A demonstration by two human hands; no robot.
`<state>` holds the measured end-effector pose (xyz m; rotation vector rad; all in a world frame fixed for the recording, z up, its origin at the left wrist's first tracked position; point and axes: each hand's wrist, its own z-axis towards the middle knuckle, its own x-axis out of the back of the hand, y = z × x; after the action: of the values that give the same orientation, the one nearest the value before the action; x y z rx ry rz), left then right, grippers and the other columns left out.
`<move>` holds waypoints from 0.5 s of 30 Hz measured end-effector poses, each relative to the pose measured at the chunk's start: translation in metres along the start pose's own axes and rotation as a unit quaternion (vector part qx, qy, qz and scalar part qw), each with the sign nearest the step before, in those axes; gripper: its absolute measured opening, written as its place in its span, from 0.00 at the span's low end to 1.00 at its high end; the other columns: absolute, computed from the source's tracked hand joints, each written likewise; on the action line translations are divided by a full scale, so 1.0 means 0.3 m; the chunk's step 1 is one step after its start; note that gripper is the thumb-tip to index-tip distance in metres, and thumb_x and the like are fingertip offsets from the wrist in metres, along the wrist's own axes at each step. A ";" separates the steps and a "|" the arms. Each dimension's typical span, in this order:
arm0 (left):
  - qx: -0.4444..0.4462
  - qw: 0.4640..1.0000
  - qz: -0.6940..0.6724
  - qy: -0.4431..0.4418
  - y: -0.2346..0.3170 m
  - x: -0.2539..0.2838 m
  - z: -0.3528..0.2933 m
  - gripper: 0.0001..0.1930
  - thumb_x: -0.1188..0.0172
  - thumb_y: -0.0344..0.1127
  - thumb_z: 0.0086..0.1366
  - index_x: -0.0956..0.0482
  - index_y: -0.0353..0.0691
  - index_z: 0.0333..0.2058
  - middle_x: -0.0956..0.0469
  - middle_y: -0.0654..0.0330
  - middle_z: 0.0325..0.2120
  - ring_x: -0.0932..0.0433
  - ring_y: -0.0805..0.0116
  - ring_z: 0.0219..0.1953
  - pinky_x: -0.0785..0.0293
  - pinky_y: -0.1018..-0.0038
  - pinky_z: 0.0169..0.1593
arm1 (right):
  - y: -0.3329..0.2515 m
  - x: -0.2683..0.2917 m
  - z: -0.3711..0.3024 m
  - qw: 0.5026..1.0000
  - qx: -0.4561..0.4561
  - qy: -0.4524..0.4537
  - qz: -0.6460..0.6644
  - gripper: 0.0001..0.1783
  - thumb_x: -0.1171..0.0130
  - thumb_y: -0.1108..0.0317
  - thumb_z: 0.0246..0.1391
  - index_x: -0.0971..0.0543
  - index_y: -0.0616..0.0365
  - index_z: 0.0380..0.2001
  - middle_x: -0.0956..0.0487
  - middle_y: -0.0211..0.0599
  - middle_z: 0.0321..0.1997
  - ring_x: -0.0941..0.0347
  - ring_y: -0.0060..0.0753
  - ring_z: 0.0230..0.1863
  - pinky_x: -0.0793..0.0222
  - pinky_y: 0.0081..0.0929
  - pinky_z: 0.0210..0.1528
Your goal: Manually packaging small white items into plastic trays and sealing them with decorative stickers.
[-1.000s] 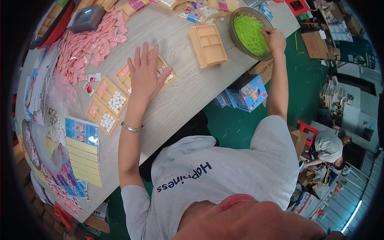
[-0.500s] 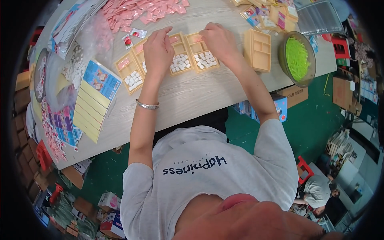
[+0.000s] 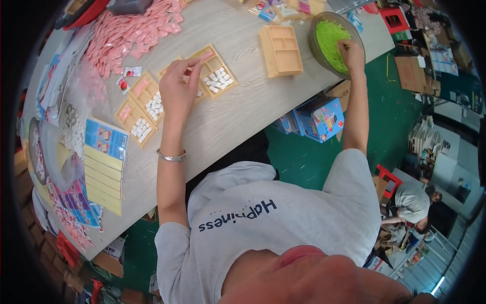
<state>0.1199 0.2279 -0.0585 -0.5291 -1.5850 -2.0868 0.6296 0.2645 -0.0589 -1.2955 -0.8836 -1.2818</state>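
My right hand (image 3: 353,55) reaches over the near right side of a dark round bowl (image 3: 315,48), its fingers closed among thin bright green plastic sticks (image 3: 330,38). Which sticks it grips is hard to make out. On the table my left hand (image 3: 177,86) hovers over a row of yellow compartment trays (image 3: 220,60), thumb and forefinger apart, nothing visible in it. White pieces (image 3: 218,80) fill the large compartment of the trays, and pink sachets (image 3: 206,54) lie in the long one. One tray is mostly hidden beneath my left hand.
Stacked yellow trays (image 3: 282,50) stand left of the bowl. Pink sachets (image 3: 136,30) are heaped at the far left, with two small printed sachets (image 3: 132,71) nearby. A printed card sheet (image 3: 104,162) and a plastic bag of white pieces (image 3: 73,129) lie left. A blue box (image 3: 321,119) sits below the table edge.
My right hand has left the rightmost tray and moved right into the bowl of green sticks. My left hand stays over the trays. The whole view has shifted.
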 end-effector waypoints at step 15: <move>0.264 0.674 -0.667 -0.176 0.223 -0.214 0.092 0.29 0.39 0.49 0.71 0.28 0.30 0.58 0.19 0.54 0.48 0.19 0.64 0.50 0.23 0.71 0.55 | -0.018 0.208 0.080 0.830 -0.134 -0.022 0.540 0.12 0.39 0.73 0.63 0.16 0.62 0.48 0.16 0.28 0.37 0.24 0.13 0.29 0.27 0.11 0.32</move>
<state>0.2115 0.2478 -0.0346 0.7881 -3.2839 -2.0783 0.6382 0.2782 0.0063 -1.6665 0.1048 -0.4479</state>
